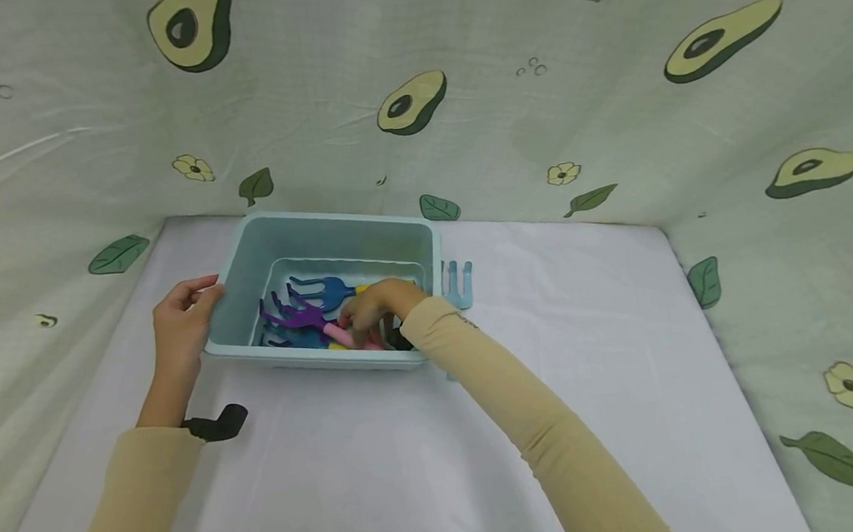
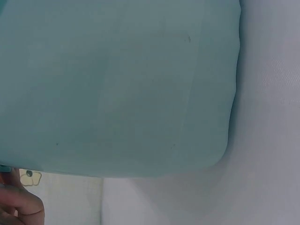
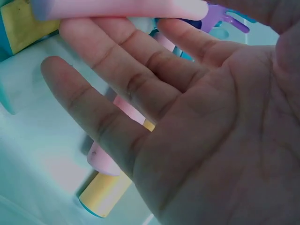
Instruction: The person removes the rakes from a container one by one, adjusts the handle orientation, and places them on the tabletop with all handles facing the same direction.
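Note:
At the left end of a pale blue plastic bin (image 1: 348,220), my left hand (image 1: 181,323) pinches the rim. The left wrist view shows curled fingers (image 2: 21,204) at the bin's edge. My right hand (image 1: 371,308) reaches inside, holding the pink handle (image 3: 126,8) of a purple toy hand rake (image 1: 302,313). Its fingertips lie against the handle; the thumb's tip is out of view. Beside it in the bin lie blue hand rakes (image 1: 331,292) with yellow handles, partly covered. Under the right hand are another pink handle (image 3: 103,161) and a yellow handle (image 3: 104,193).
Just right of the bin, a light blue pronged piece (image 1: 460,284) shows on the white-covered table (image 1: 565,305). A black device (image 1: 219,422) sits at the left wrist. Behind the table hangs an avocado-print cloth (image 1: 507,143).

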`<control>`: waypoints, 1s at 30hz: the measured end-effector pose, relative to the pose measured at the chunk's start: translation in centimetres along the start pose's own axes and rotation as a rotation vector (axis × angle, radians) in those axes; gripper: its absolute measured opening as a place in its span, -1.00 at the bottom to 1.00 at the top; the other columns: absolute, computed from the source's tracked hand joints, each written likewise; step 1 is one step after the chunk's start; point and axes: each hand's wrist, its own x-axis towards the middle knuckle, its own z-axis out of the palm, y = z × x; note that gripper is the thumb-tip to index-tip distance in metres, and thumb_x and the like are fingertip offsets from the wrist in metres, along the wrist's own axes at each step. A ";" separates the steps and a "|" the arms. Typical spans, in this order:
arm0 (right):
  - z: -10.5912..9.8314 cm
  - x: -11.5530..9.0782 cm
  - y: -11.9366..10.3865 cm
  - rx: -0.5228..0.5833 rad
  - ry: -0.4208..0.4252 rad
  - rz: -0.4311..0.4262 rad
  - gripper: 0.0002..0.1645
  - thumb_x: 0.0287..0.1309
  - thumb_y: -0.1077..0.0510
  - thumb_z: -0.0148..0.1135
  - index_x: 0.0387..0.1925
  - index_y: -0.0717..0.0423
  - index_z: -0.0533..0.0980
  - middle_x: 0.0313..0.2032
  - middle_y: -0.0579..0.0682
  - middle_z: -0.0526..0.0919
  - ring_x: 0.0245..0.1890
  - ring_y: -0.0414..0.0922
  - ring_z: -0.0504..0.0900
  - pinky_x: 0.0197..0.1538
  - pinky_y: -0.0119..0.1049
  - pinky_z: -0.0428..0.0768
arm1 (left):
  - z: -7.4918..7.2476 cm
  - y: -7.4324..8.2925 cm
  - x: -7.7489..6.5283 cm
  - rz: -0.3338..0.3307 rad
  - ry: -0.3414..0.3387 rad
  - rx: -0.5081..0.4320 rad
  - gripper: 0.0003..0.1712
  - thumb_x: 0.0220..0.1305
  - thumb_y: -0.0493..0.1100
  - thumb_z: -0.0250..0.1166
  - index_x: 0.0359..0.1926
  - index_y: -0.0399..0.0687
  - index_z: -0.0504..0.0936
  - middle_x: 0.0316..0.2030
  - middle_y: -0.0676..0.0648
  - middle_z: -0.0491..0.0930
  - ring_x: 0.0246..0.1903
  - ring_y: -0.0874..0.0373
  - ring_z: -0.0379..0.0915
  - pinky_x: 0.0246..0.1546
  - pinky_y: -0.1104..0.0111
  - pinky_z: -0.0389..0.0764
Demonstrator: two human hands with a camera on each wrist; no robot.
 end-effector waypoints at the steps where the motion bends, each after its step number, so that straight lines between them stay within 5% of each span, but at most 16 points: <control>1: 0.0 0.1 0.0 0.007 -0.005 -0.002 -0.38 0.19 0.17 0.11 0.28 0.04 0.21 0.01 0.01 0.38 -0.22 -0.09 0.55 0.09 -0.10 0.50 | 0.0 0.0 0.0 -0.001 -0.001 0.005 -0.49 0.25 0.14 0.13 0.13 0.00 0.51 -0.41 0.20 0.40 -0.37 0.33 0.37 -0.46 0.66 0.45; 6: 0.1 0.3 -0.1 0.031 -0.027 -0.018 -0.59 0.17 0.18 0.12 0.07 0.05 0.33 -0.17 0.03 0.42 -0.28 -0.08 0.52 0.08 -0.07 0.51 | -0.1 -0.1 0.0 -0.003 -0.006 0.008 -0.49 0.25 0.14 0.13 0.14 0.02 0.50 -0.41 0.20 0.40 -0.37 0.34 0.36 -0.46 0.66 0.45; 15: 0.1 0.0 0.0 0.127 -0.040 0.007 -0.69 0.11 0.22 0.14 -0.08 0.04 0.35 -0.23 0.01 0.43 -0.40 -0.10 0.51 -0.18 -0.27 0.58 | 0.0 0.0 -0.1 -0.002 -0.006 0.013 -0.49 0.25 0.14 0.12 0.14 0.02 0.50 -0.41 0.20 0.39 -0.37 0.34 0.37 -0.47 0.65 0.45; 30: 0.1 -0.1 0.2 0.012 0.102 -0.035 -0.68 0.07 0.18 0.20 -0.13 0.03 0.34 -0.17 0.00 0.42 -0.38 -0.16 0.50 -0.31 -0.36 0.57 | 0.0 0.1 -0.1 -0.008 -0.009 0.009 -0.50 0.25 0.13 0.12 0.13 0.04 0.51 -0.42 0.21 0.40 -0.37 0.37 0.37 -0.45 0.65 0.44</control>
